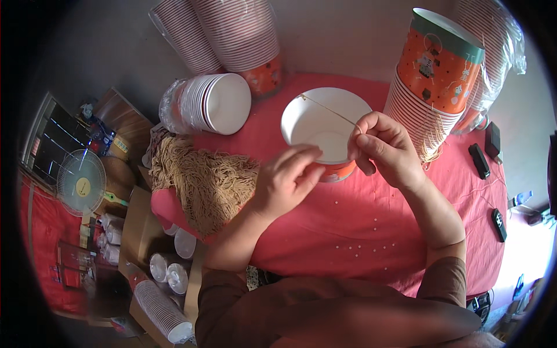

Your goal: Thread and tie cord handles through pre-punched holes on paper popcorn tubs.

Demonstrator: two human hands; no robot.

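A white-lined paper bucket [295,123] with an orange outside stands on the table before me. A thin tan cord [331,110] runs taut from its far left rim, across the opening, to my right hand [387,148]. The thumb and index finger of that hand pinch the cord's end over the bucket's right rim. My left hand [289,181] is at the front left of the bucket, fingers apart and slightly blurred, with nothing visible in it. Beside it lies a heap of tan cords [203,180]. The bucket's front is partly hidden by my hands.
A tall stack of orange buckets [432,75] stands at the right, with loose cords by its base. Wrapped bucket stacks [235,35] line the back, and another lies sideways [229,104]. Small white bits [358,247] dot the red cloth [325,255]. A cardboard box [136,232] is at left.
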